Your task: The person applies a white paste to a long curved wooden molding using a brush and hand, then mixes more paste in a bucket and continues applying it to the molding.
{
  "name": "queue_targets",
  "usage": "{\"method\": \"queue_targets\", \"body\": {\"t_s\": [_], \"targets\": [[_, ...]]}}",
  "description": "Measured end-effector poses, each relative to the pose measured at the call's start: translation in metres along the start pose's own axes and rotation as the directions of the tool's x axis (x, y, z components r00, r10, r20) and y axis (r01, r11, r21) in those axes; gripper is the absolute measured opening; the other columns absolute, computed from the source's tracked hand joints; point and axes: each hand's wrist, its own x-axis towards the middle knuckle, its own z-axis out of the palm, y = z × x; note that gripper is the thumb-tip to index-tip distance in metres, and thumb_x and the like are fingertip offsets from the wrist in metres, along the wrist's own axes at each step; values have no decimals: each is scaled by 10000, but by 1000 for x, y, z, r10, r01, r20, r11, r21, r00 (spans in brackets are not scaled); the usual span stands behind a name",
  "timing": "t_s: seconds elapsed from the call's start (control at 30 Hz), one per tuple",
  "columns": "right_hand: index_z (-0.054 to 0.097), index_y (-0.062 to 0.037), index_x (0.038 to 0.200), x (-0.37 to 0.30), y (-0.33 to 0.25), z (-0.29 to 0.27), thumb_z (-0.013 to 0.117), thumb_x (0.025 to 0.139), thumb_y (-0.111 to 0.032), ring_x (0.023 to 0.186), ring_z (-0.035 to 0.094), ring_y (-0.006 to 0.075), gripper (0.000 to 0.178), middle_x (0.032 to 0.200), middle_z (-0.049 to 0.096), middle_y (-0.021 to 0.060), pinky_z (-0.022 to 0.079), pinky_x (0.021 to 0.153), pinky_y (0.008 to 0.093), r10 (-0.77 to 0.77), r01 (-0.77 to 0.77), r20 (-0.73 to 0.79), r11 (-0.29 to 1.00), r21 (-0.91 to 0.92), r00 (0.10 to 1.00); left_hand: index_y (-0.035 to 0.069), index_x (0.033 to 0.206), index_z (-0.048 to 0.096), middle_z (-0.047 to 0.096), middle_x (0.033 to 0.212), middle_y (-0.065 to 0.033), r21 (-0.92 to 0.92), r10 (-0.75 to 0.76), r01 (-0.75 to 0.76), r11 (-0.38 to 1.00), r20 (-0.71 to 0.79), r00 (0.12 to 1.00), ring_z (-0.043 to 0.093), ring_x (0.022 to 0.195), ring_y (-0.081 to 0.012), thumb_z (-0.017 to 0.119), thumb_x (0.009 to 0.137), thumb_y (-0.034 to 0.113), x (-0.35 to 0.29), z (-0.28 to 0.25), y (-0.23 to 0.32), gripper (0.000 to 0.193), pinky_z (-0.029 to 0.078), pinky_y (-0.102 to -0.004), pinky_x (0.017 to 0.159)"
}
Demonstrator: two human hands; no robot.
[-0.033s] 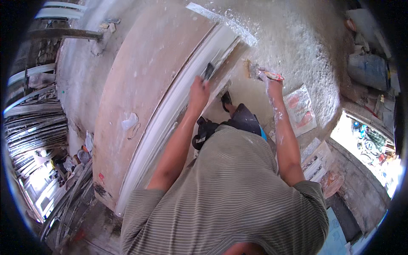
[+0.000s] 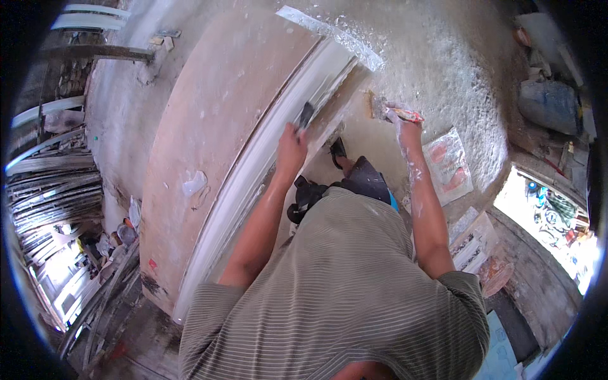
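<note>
My left hand (image 2: 291, 151) is closed round a small dark-headed tool (image 2: 306, 114), its exact kind blurred. It is over a long white plaster moulding (image 2: 253, 158) that runs along the edge of a broad tan board (image 2: 215, 101). My right hand (image 2: 408, 128), spattered with white, grips a flat brush-like tool (image 2: 379, 107) with a tan end and some red by the fingers. That tool is to the right of the moulding, apart from it.
Beside my right forearm lies a whitish sheet with red patches (image 2: 448, 166). Stacked long strips (image 2: 54, 183) fill the far left. A bluish drum-like container (image 2: 548, 106) stands at right. A white scrap (image 2: 194, 183) lies on the board.
My left hand and its dark-headed tool have shifted slightly toward me and left along the moulding. My right hand has stayed almost where it was.
</note>
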Motion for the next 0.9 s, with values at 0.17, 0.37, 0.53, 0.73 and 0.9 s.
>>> {"method": "queue_targets", "body": {"t_s": [0.17,0.37,0.53,0.73,0.9], "targets": [[717,-26,1058,19,13,-9,662,880,-110,838,659,114,204,945,722,47,517,773,270,-19,15,77,999,43,997,-37,992,507,619,903,-302,86,-32,34,996,-24,999,596,894,-493,619,909,155,9,0,30,237,466,-527,737],[717,-29,1053,35,15,-6,665,877,-107,854,657,117,199,944,718,46,518,778,271,14,-16,142,1000,8,990,-27,1006,514,633,912,-304,34,-107,109,993,-42,993,611,870,-489,639,908,186,-10,5,13,266,479,-513,739],[716,-29,1035,42,6,-4,668,871,-101,848,659,121,186,936,715,45,524,778,276,-22,4,214,997,81,977,-36,995,509,622,884,-306,17,6,-5,1000,-90,996,606,858,-492,637,906,188,32,25,36,273,473,-501,723],[710,-30,1040,48,7,-5,671,866,-91,857,656,124,189,949,710,50,525,791,276,19,-32,222,998,56,975,-31,1013,527,636,895,-290,-118,-61,50,992,-100,993,620,838,-469,630,910,217,15,29,11,288,482,-476,719],[711,-37,1026,45,4,-6,677,862,-84,881,651,120,174,973,707,48,521,799,272,46,-57,246,998,40,968,-26,974,534,636,830,-281,-113,-17,4,994,-109,994,636,789,-448,636,903,175,42,35,32,237,485,-462,707]]}}
